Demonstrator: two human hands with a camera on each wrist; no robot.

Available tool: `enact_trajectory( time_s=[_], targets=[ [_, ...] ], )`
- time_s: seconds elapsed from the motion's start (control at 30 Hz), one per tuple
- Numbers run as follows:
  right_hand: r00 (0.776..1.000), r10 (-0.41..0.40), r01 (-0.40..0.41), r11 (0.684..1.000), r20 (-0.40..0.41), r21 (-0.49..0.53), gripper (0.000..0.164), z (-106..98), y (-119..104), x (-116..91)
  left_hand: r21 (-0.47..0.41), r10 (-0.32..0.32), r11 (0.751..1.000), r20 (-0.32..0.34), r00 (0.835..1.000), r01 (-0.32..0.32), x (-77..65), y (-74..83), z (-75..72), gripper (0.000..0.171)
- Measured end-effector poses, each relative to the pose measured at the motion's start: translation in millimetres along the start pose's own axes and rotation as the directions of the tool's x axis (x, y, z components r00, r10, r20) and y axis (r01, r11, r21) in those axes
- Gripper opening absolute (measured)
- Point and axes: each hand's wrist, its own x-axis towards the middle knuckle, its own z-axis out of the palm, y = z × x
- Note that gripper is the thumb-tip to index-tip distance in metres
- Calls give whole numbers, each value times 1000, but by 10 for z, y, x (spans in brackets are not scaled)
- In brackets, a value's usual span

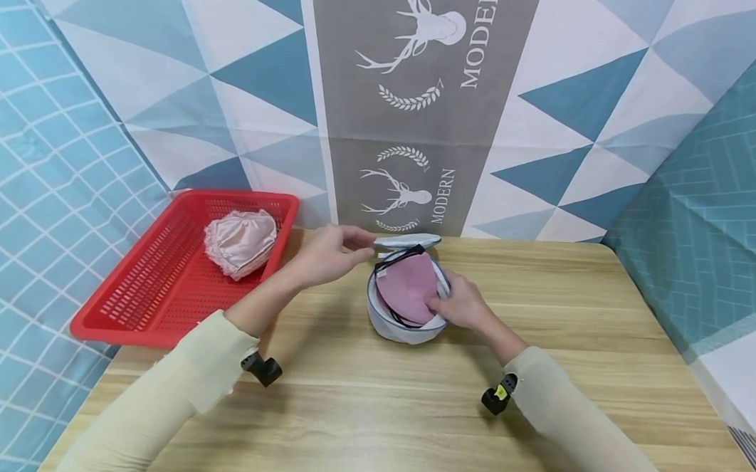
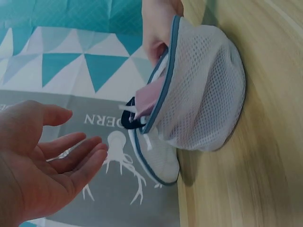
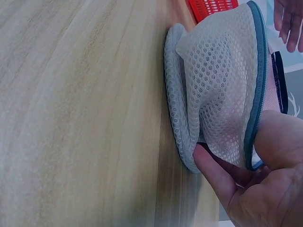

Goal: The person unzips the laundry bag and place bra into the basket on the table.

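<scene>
A round white mesh laundry bag (image 1: pixel 405 333) with a blue-grey zip edge stands on the table, its lid (image 1: pixel 408 242) folded back toward the wall. Inside lies a pink bra (image 1: pixel 407 287) with black straps, partly poking above the rim. My right hand (image 1: pixel 466 301) grips the bag's right side, fingers outside against the mesh (image 3: pixel 220 80) and thumb over the rim by the pink cup. To the left of the lid, my left hand (image 1: pixel 335 254) hovers with relaxed, parted fingers; the left wrist view shows nothing in its palm (image 2: pixel 42 165).
At the left of the table sits a red plastic basket (image 1: pixel 175 318) with perforated walls. A pale pink lace-edged bra (image 1: pixel 239 243) lies folded in it. A patterned cloth (image 1: pixel 397 123) with deer prints hangs along the table's back edge.
</scene>
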Motion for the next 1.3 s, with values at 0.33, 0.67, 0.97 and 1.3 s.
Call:
enact_trajectory(
  time_s=[0.33,0.67,0.97,1.3],
  targets=[
    [1000,-2,3,1000,21,-8,52,-5,35,31,-11,51,999,42,998,-50,54,60,125,41],
    [1000,5,-5,1000,23,-2,58,-40,-65,-41,-2,107,994,30,994,-107,126,14,328,36],
    [1000,5,-4,1000,18,-14,61,-9,-12,10,151,73,986,-19,997,-69,140,-80,519,33],
    [999,-32,33,999,9,-28,56,4,-29,-8,241,109,965,2,994,-107,726,-1173,917,40]
  ],
)
